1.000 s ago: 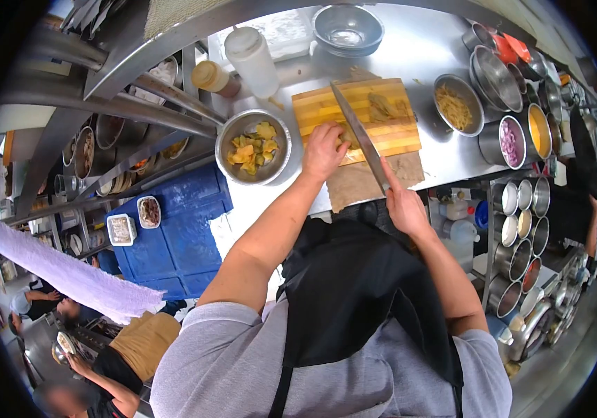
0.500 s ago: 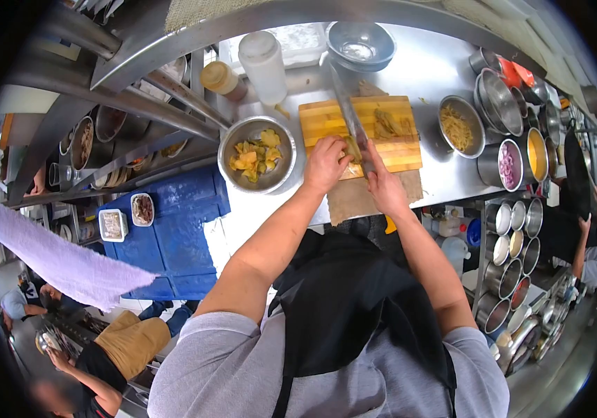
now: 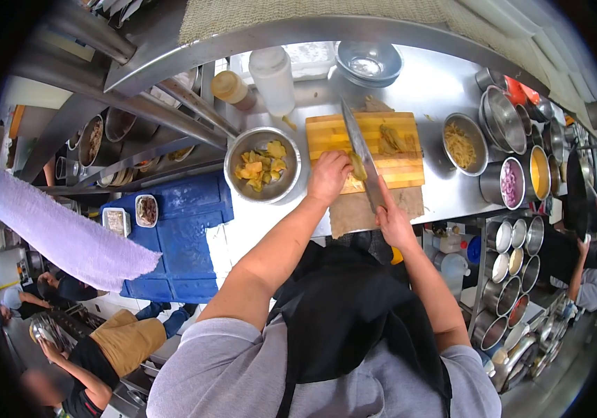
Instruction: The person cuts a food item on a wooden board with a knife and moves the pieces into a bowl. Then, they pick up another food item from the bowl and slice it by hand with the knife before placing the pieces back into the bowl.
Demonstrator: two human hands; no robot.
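Note:
My right hand (image 3: 397, 224) is wrapped round the handle end of a large kitchen knife (image 3: 359, 145), its long blade pointing away across the wooden cutting board (image 3: 323, 127). On the blade's left side, my left hand (image 3: 329, 177) has curled fingers pressed on a yellow-green vegetable piece (image 3: 358, 168), perhaps pickle. Darker olive slices (image 3: 394, 139) lie on the board right of the knife. Beneath the board's near edge is a brown cloth (image 3: 354, 212). A metal bowl (image 3: 231, 167) left of the board holds yellow and green vegetable pieces (image 3: 262, 166).
Behind the board stand a white squeeze bottle (image 3: 272, 82), a smaller capped bottle (image 3: 229, 89) and stacked bowls (image 3: 370, 63). To the right are a bowl of pale strips (image 3: 460, 150) and a pot of chopped onion (image 3: 511, 182). Other people work at both sides.
My right hand has drawn the knife toward me, and the blade now lies farther down the board. The left fingers stay by the vegetable piece. The whole view has shifted slightly.

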